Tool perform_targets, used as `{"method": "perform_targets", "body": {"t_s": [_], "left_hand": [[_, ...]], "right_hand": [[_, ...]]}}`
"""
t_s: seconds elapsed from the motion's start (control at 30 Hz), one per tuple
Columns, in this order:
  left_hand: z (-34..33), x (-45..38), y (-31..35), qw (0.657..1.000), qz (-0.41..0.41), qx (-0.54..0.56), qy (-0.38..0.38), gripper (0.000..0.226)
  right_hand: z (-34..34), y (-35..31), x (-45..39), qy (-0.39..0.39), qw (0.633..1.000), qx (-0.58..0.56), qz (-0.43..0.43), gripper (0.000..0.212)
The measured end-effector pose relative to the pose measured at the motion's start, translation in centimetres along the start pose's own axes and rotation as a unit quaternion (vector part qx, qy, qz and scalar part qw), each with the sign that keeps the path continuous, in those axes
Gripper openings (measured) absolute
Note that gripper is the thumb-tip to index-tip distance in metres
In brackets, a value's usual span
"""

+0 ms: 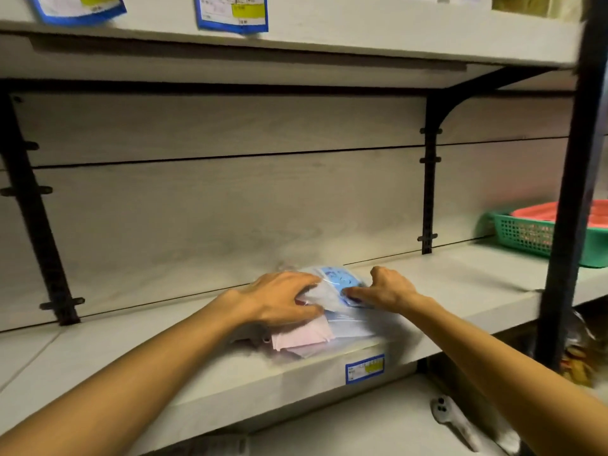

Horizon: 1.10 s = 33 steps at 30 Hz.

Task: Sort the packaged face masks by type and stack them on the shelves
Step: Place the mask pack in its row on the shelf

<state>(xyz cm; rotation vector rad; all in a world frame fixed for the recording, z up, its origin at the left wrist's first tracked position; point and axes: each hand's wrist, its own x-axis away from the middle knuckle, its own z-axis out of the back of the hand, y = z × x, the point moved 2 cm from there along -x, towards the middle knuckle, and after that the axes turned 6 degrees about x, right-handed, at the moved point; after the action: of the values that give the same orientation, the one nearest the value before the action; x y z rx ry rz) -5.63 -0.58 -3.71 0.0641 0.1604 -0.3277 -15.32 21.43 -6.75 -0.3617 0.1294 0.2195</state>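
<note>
A small pile of packaged face masks lies on the middle shelf (230, 366) near its front edge. On top is a blue patterned mask pack (339, 279) in clear plastic. Under it lie a pale blue pack (352, 325) and a pink pack (302, 335). My left hand (279, 297) presses on the left side of the top pack, fingers curled over it. My right hand (386, 287) grips the pack's right edge with thumb and fingers. Both hands hide much of the pile.
A green basket (523, 236) with a red one inside stands at the right on the same shelf. A black upright post (572, 192) rises at the right. Price tags (364, 368) hang on the shelf edges. A grey scanner-like object (450, 419) lies on the lower shelf.
</note>
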Motion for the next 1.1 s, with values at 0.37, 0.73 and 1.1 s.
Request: {"method": "perform_targets", "body": {"t_s": [0.37, 0.73, 1.1], "left_hand": [[1.2, -1.5, -0.5, 0.984, 0.096, 0.111, 0.099, 0.029], [1.3, -1.5, 1.0, 0.912, 0.166, 0.368, 0.074, 0.025], [0.6, -2.0, 3.2, 0.958, 0.271, 0.093, -0.026, 0.092]], "right_hand": [[0.6, 2.3, -5.6, -0.058, 0.960, -0.275, 0.000, 0.012], [-0.5, 3.7, -7.4, -0.074, 0.910, -0.406, 0.037, 0.075], [0.1, 4.2, -5.9, -0.146, 0.817, -0.557, 0.020, 0.053]]}}
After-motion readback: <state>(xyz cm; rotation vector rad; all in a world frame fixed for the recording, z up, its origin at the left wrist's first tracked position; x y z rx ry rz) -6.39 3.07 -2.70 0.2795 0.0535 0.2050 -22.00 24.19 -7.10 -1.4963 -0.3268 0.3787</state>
